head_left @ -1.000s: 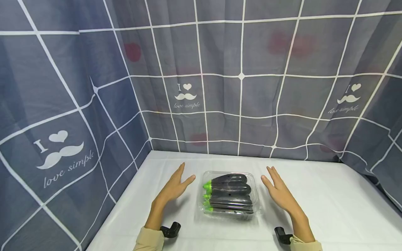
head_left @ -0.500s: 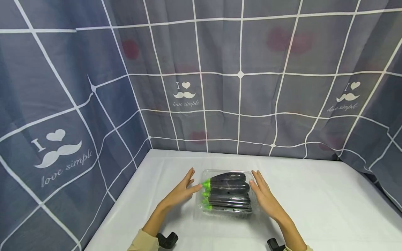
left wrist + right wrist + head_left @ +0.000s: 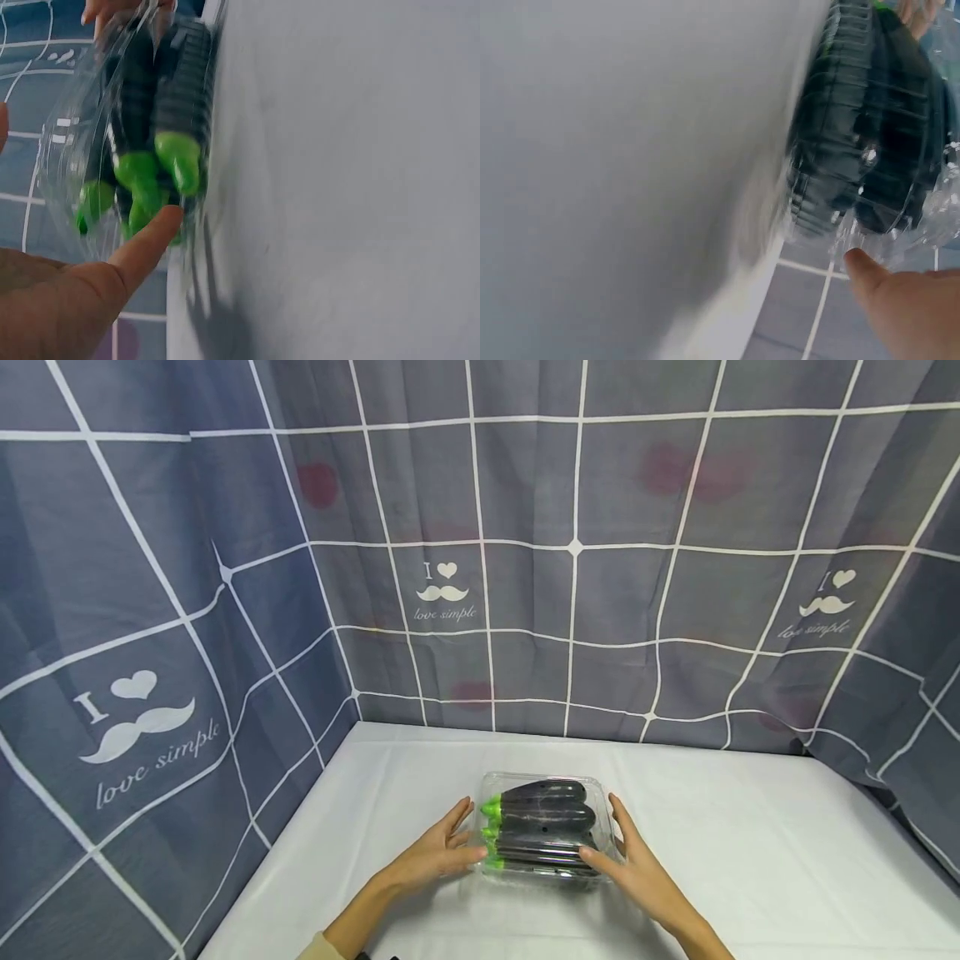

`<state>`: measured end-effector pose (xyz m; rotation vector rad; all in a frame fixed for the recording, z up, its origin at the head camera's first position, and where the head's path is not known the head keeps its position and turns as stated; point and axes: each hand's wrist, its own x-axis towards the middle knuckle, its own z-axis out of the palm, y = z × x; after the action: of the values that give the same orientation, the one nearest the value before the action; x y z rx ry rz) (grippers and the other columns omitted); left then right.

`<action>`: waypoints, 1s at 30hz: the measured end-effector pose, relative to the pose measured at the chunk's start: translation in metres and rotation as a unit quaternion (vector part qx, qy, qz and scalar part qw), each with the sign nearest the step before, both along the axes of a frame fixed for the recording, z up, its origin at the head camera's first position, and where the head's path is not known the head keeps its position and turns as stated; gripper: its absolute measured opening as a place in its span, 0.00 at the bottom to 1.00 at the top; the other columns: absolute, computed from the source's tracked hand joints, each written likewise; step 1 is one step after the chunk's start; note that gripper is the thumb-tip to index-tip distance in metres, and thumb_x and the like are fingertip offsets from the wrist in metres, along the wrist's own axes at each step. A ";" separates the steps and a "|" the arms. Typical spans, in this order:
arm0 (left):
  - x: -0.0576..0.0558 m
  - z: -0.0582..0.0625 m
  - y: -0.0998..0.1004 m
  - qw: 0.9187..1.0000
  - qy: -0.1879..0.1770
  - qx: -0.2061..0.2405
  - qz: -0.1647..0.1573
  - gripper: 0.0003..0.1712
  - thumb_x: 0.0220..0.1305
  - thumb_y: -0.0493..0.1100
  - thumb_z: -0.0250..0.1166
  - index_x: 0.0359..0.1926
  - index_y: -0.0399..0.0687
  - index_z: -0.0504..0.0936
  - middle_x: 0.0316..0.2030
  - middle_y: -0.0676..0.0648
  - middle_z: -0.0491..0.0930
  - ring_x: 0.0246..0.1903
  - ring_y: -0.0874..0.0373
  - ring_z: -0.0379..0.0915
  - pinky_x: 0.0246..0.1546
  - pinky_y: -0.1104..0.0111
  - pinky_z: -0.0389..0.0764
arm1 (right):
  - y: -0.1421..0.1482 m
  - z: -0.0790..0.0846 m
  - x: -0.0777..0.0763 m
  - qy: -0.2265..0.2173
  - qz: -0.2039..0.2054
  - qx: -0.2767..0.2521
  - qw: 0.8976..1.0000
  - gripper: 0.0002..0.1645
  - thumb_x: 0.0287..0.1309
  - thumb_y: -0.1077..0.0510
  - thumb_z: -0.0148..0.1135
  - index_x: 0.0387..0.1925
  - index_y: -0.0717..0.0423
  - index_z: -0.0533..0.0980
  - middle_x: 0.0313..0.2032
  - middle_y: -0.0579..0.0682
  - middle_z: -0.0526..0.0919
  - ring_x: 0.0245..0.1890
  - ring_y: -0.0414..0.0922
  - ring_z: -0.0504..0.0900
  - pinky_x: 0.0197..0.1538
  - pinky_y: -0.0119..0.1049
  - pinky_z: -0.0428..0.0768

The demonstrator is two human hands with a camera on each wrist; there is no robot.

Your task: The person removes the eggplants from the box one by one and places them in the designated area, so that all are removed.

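Hanging behind everything, the checked curtain [image 3: 525, 593] had kept its place, and the white bench [image 3: 750, 835] lay spread before it. On that bench the clear container [image 3: 605, 807] rested flat and had scarcely shifted; what had changed was my reach towards it. Inside lay its dark eggplants [image 3: 551, 818], side by side. A second earlier I had held both arms well out to either side; now my left fingers [image 3: 454, 817] were at the end where the green tips [image 3: 490, 814] pointed, and my right fingers [image 3: 626, 822] were along the opposite end, with the right thumb [image 3: 600, 863] over the near corner. Both sets were extended and spread, not curled around anything, and I could not tell from the views how firmly either met the plastic. My left thumb [image 3: 154, 240] pointed in close beside the lower edge. I judged that the approach was nearly complete, with the container flanked from both ends but its weight still on the bench.
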<state>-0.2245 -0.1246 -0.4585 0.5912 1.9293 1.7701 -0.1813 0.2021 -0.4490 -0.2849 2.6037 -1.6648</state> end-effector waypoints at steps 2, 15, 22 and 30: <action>0.003 -0.002 0.002 1.000 0.003 -0.005 0.007 0.59 0.66 0.47 0.66 0.77 0.37 0.31 0.76 0.35 0.33 0.71 0.28 0.37 0.62 0.44 0.64 | 0.000 -0.002 0.002 -0.014 -0.012 -0.025 1.000 0.62 0.62 0.45 0.66 0.78 0.55 0.32 0.75 0.69 0.36 0.71 0.72 0.44 0.65 0.65 0.54; 0.009 -0.011 0.007 0.998 0.032 -0.033 0.031 0.59 0.62 0.45 0.70 0.77 0.36 0.37 0.76 0.33 0.40 0.71 0.28 0.40 0.65 0.40 0.56 | 0.014 -0.010 0.006 -0.037 0.051 -0.079 0.995 0.68 0.52 0.57 0.73 0.77 0.59 0.34 0.75 0.67 0.38 0.73 0.67 0.42 0.69 0.59 0.48; 0.011 -0.007 0.005 1.000 0.008 -0.021 0.004 0.61 0.61 0.39 0.70 0.77 0.38 0.32 0.76 0.35 0.33 0.73 0.31 0.34 0.66 0.46 0.58 | 0.019 -0.008 0.007 -0.044 0.096 -0.041 0.994 0.67 0.55 0.59 0.70 0.79 0.46 0.31 0.77 0.55 0.33 0.74 0.61 0.40 0.70 0.54 0.47; 0.013 -0.009 0.005 1.000 0.010 -0.028 0.002 0.59 0.64 0.39 0.68 0.77 0.39 0.30 0.77 0.37 0.32 0.73 0.35 0.34 0.67 0.48 0.58 | 0.020 -0.011 0.009 -0.044 0.131 -0.021 0.990 0.63 0.64 0.56 0.63 0.77 0.47 0.24 0.76 0.49 0.23 0.74 0.61 0.35 0.69 0.57 0.43</action>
<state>-0.2113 -0.1197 -0.4679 0.5871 1.9876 1.7137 -0.1727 0.2223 -0.4604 -0.5193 2.3513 -1.6035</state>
